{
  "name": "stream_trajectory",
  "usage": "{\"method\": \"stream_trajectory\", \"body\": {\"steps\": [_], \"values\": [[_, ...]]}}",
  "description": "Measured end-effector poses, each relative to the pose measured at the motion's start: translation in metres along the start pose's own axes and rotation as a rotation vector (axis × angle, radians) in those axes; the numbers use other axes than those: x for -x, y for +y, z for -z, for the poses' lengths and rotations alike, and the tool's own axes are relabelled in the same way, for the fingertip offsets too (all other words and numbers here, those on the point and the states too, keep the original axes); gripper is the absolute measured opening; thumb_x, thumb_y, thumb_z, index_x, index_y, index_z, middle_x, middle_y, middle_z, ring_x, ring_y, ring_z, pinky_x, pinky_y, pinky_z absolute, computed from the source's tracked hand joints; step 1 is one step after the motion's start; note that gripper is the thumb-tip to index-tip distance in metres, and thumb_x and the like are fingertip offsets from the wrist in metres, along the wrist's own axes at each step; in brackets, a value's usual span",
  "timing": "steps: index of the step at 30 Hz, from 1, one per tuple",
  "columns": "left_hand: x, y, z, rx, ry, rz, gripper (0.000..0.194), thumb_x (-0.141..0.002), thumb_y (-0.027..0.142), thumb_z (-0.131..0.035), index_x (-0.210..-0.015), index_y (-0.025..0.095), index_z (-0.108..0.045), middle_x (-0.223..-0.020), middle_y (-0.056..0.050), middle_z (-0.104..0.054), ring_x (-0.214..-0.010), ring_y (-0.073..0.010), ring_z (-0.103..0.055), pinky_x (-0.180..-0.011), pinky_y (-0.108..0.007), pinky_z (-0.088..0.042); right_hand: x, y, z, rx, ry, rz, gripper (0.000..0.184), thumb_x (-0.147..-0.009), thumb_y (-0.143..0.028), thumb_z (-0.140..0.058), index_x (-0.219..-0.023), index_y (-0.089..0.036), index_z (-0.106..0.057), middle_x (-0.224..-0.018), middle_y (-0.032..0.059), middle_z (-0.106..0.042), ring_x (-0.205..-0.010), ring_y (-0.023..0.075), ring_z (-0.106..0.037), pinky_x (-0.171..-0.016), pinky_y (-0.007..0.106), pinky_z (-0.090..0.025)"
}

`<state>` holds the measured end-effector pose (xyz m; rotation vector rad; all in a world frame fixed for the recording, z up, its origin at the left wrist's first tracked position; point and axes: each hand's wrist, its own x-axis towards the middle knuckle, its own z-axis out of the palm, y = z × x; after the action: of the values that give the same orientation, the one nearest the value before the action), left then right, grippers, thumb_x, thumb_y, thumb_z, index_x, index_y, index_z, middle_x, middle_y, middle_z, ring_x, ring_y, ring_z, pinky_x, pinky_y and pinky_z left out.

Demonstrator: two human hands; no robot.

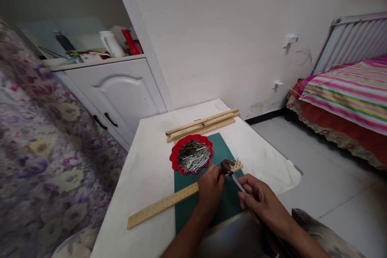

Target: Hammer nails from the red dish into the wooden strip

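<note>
A long wooden strip (pixel 163 204) with a row of small holes lies slantwise across a green cutting mat (pixel 222 151) on a white table (pixel 151 161). My left hand (pixel 211 187) rests on the strip with its fingers curled, pinching something too small to name near the hammer's head. My right hand (pixel 261 201) is closed round the handle of a small hammer (pixel 229 168), whose dark head sits over the strip's far end, where several nails (pixel 237 162) stand upright.
A red scalloped dish (pixel 191 155) full of loose nails sits on the mat's far left corner. More wooden strips (pixel 202 124) lie at the table's far edge. A white cabinet stands at the left, and a bed with a striped cover at the right.
</note>
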<state>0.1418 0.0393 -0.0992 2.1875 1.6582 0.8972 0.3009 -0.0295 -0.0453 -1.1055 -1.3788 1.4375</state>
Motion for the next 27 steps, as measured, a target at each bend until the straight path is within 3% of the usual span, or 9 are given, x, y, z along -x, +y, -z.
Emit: {"method": "stream_trajectory", "body": {"steps": [7,11,17,19,27], "values": [[0.006,0.002,0.005,0.156,-0.012,-0.059,0.013,-0.083,0.017,-0.048,-0.078,0.019,-0.06,-0.079,-0.001,-0.059,-0.074,-0.0126,-0.055,-0.066,-0.022,-0.039,0.0,0.002,0.004,-0.064,0.001,0.016,0.015,-0.087,-0.034,-0.05,-0.091,-0.02,-0.047,-0.062,-0.0061,-0.05,-0.039,0.0043,-0.034,-0.035,0.015,-0.027],[0.012,-0.003,0.023,0.173,-0.014,-0.079,0.013,-0.084,0.018,-0.047,-0.081,0.019,-0.06,-0.08,-0.002,-0.059,-0.076,-0.0131,-0.055,-0.068,-0.023,-0.041,-0.008,0.002,0.004,-0.089,0.017,0.026,0.016,-0.087,-0.035,-0.051,-0.091,-0.021,-0.046,-0.062,-0.0068,-0.049,-0.037,0.0034,-0.033,-0.034,0.014,-0.026],[-0.002,-0.037,0.067,-0.068,0.128,0.028,0.013,-0.085,0.022,-0.046,-0.084,0.021,-0.06,-0.086,-0.002,-0.06,-0.084,-0.0162,-0.054,-0.074,-0.027,-0.041,-0.011,0.003,-0.001,-0.085,0.003,0.055,0.018,-0.087,-0.037,-0.051,-0.087,-0.02,-0.047,-0.062,-0.0062,-0.049,-0.038,0.0029,-0.033,-0.034,0.014,-0.027],[-0.009,-0.047,0.074,-0.173,0.108,0.057,0.013,-0.085,0.023,-0.047,-0.085,0.021,-0.06,-0.088,-0.002,-0.06,-0.087,-0.017,-0.054,-0.075,-0.027,-0.04,-0.01,0.004,-0.002,-0.075,-0.001,0.048,0.018,-0.087,-0.037,-0.051,-0.089,-0.019,-0.047,-0.063,-0.0063,-0.049,-0.038,0.0029,-0.033,-0.033,0.013,-0.028],[-0.024,-0.049,0.069,-0.45,-0.076,0.211,0.012,-0.085,0.029,-0.049,-0.085,0.023,-0.059,-0.089,-0.001,-0.061,-0.081,-0.0153,-0.056,-0.064,-0.024,-0.034,-0.013,0.005,0.0,-0.069,-0.001,0.045,0.02,-0.087,-0.038,-0.05,-0.089,-0.019,-0.047,-0.063,-0.0064,-0.048,-0.039,0.0034,-0.032,-0.033,0.014,-0.03]]}}
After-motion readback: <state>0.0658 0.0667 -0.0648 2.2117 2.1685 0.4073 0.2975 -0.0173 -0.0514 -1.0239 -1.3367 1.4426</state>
